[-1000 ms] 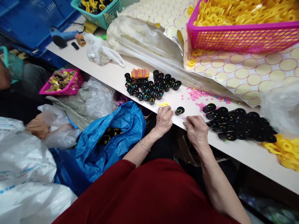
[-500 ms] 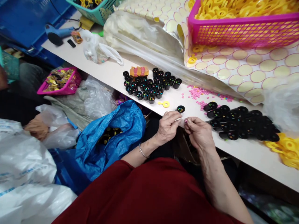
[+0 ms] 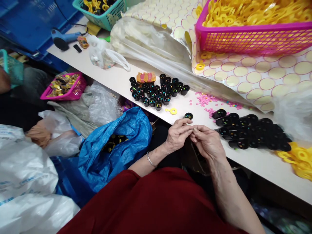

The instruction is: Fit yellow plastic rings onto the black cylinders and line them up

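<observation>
My left hand (image 3: 179,134) and my right hand (image 3: 206,140) meet at their fingertips, just in front of the table edge. Each is closed in a pinch. A small pink bead showed in my right fingertips a moment ago; fingers now cover that spot, and whatever my left fingers pinch is hidden. Right above my left fingers, a single small black cup (image 3: 188,116) with coloured beads inside stands at the table edge. A yellow ring-shaped piece with a stem (image 3: 172,111) lies to its left. Loose pink beads (image 3: 206,99) are scattered beyond my right hand.
Upright black cups (image 3: 159,97) cluster left on the table (image 3: 117,76); tipped black cups (image 3: 253,130) lie right, beside yellow pieces (image 3: 298,159). A pink basket (image 3: 253,40) of yellow pieces stands behind. A blue sack (image 3: 136,130) is below left. Another person's hand (image 3: 4,79) shows far left.
My hands have come together; a small gap between their fingertips has closed. The pink bead seen in my right fingers is now covered. The whole view has shifted slightly.
</observation>
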